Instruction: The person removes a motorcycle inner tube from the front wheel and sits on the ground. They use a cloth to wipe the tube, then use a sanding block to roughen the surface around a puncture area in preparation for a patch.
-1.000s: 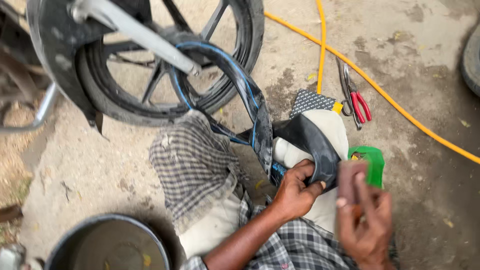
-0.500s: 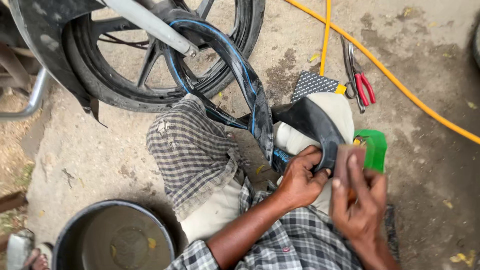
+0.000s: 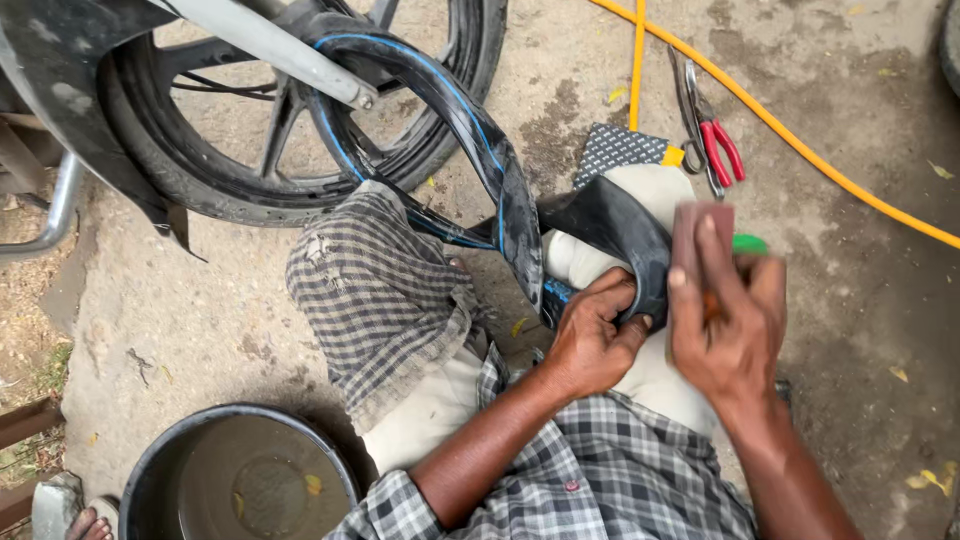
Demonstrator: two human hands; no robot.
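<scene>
Rough concrete ground (image 3: 860, 330), dusty and stained, lay under us, and we were sitting low on it beside a motorcycle wheel (image 3: 300, 150).

Our left hand (image 3: 595, 340) was closed on a fold of the black inner tube (image 3: 610, 235), with the fingers curled over its edge and the thumb beneath, so that the rubber was pressed down on our knee. Our right hand (image 3: 730, 320) was clamped on a small reddish-brown block (image 3: 700, 235), flat fingers on top, and held it against the same fold just beside the left hand. What kind of block it was, we could not tell surely.

The tube looked to us soft and limp, light in weight, and it bent easily where we gripped it. We judged it would slip little, because the rubber seemed dull and dry, but it would sag without support. A good place to hold seemed the folded part over the knee, close to the worked spot. From there the tube with its blue stripe ran up in a loop toward the wheel.

Farther out, a checked cloth (image 3: 380, 300) covered our other knee. Red-handled pliers (image 3: 715, 140) lay on the ground near a yellow hose (image 3: 800, 140). Something green (image 3: 750, 243) showed behind the right hand. At lower left stood a dark basin (image 3: 150, 470) with water.
</scene>
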